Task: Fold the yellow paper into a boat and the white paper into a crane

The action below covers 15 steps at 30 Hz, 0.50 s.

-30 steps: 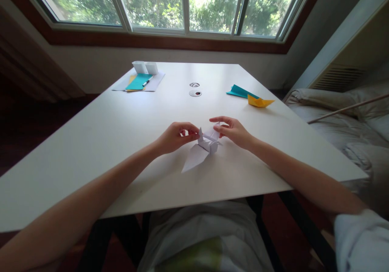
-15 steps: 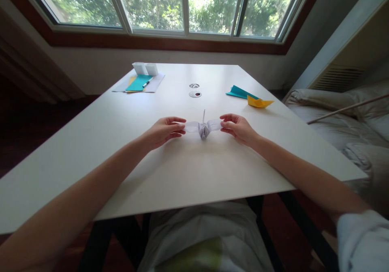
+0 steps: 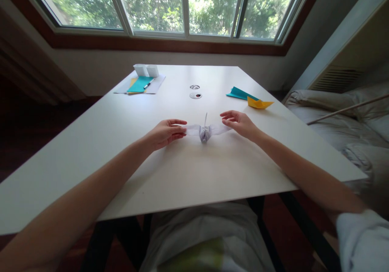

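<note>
A white origami paper crane [image 3: 205, 134] stands in front of me with its wings spread to both sides and a thin point sticking up and away. The tip of its left wing is between the fingers of my left hand [image 3: 166, 133], the thumb and fingers closed on it. At the other wing, my right hand [image 3: 239, 123] hovers with thumb and fingers apart, just above the wing's outer end. Nothing shows in its fingers. Part of that wing tip is hidden behind the hand.
On the white table [image 3: 146, 174], a yellow paper boat [image 3: 259, 103] and a teal folded paper [image 3: 241, 93] lie at the right. Far left are coloured sheets [image 3: 139, 85], a pen [image 3: 148, 84] and white folded paper pieces [image 3: 146, 70]. Round table fittings [image 3: 195, 95] sit mid-table.
My right hand has let go of the right wing, and its fingers have parted slightly above it. That wing now slopes outward and lower. My left hand stays at the left wing.
</note>
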Tool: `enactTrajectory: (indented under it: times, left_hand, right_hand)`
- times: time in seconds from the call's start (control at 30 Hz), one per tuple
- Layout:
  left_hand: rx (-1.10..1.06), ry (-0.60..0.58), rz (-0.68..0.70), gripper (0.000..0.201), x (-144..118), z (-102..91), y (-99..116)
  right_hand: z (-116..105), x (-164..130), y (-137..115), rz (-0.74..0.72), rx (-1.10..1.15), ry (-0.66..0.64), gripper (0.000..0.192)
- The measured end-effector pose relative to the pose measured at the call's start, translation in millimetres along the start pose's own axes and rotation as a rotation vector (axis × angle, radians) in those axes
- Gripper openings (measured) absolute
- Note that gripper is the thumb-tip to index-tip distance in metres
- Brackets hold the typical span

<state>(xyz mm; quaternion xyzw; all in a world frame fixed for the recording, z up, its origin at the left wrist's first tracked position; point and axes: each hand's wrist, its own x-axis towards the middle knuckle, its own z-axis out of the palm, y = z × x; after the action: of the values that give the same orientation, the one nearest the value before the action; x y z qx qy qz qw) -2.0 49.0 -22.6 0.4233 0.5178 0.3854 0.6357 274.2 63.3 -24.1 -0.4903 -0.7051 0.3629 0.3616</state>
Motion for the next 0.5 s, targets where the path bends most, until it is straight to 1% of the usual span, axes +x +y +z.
enactTrajectory:
  times: [0.03, 0.1, 0.2, 0.27, 0.33, 0.4, 0.43, 0.5]
  left_hand:
    - [-0.001, -0.003, -0.007, 0.033, -0.7, 0.2, 0.2]
    - [-0.002, -0.015, -0.013, 0.034, -1.9, 0.6, 0.7]
    - [0.008, -0.057, -0.008, 0.035, -3.3, 1.0, 1.8]
    - [0.009, -0.087, -0.006, 0.036, -4.1, 0.8, 2.5]
    - [0.006, -0.109, -0.010, 0.037, -4.7, 0.3, 3.0]
    - [0.006, -0.123, -0.014, 0.038, -5.3, 0.0, 3.2]
    - [0.007, -0.124, -0.016, 0.039, -5.6, 0.0, 3.3]
    - [-0.003, -0.117, -0.010, 0.038, -6.0, 0.5, 3.2]
  right_hand:
    - [-2.5, 3.2, -2.9, -0.065, -0.068, -0.003, 0.033]
    - [-6.1, 10.4, -9.0, -0.167, -0.163, -0.079, 0.037]
    - [-7.4, 21.8, -18.3, -0.281, -0.256, -0.258, 0.047]
    - [-5.7, 28.4, -24.6, -0.348, -0.255, -0.374, 0.051]
    - [-2.9, 32.5, -30.7, -0.382, -0.219, -0.478, 0.046]
    - [-0.6, 33.2, -35.8, -0.372, -0.202, -0.557, 0.033]
    - [-0.1, 32.2, -37.5, -0.364, -0.197, -0.568, 0.028]
    - [-0.8, 28.2, -38.5, -0.359, -0.187, -0.547, 0.023]
